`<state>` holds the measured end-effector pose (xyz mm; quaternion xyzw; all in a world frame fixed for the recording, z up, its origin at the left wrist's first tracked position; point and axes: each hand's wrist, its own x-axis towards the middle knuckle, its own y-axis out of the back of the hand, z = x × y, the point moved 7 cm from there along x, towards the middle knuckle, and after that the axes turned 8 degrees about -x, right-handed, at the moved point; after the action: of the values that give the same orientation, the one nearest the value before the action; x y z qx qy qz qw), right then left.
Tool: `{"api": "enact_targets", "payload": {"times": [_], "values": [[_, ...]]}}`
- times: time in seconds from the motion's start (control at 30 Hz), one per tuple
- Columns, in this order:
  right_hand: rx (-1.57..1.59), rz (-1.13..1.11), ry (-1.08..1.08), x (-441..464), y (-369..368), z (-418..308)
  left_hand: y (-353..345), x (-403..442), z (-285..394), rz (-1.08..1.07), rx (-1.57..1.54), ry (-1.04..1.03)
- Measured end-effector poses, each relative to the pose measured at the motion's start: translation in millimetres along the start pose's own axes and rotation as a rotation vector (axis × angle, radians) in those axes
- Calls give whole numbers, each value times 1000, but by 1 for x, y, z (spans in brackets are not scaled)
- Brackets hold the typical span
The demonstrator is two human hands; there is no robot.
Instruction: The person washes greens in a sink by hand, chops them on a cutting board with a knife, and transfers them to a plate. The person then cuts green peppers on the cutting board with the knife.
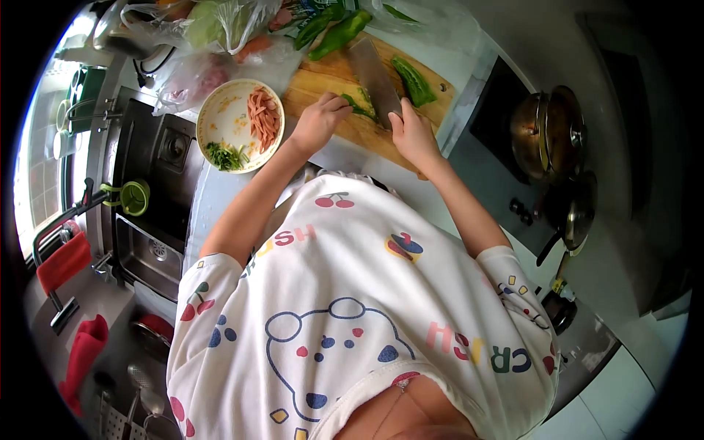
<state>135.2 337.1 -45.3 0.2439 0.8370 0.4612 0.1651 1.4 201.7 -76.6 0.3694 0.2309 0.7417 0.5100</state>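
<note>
My right hand (415, 137) grips the handle end of a cleaver (374, 73), its broad blade pointing away across a wooden cutting board (315, 82). Left of the blade, my left hand (320, 123) has its fingers closed at a piece of green pepper (359, 107) on the board. A larger cut piece of pepper (414, 82) lies to the right of the cleaver. Beside my left wrist stands a white plate (217, 117) with pink, ham-like strips (265, 119) and a small heap of green shreds (226, 156).
Whole green peppers (340, 35) lie at the board's far edge, near plastic bags (194, 79) of food. On the left is a steel sink (149, 238) with a green cup (135, 197). A lidded pot (534, 136) and a pan (579, 213) stand on the right.
</note>
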Motion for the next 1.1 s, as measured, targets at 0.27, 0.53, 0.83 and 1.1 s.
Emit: {"api": "enact_targets", "payload": {"times": [0.27,0.53,0.83,1.1], "values": [[-150,-209,67,-7,6,-30,-5,0,-1,-59,41,27],[-191,-247,81,-7,-4,-27,-8,2,-4,-99,33,77],[-208,-301,118,-1,-7,-31,-8,6,-4,-85,60,44],[-227,-278,166,18,-20,-37,-9,10,-7,-92,66,34]]}}
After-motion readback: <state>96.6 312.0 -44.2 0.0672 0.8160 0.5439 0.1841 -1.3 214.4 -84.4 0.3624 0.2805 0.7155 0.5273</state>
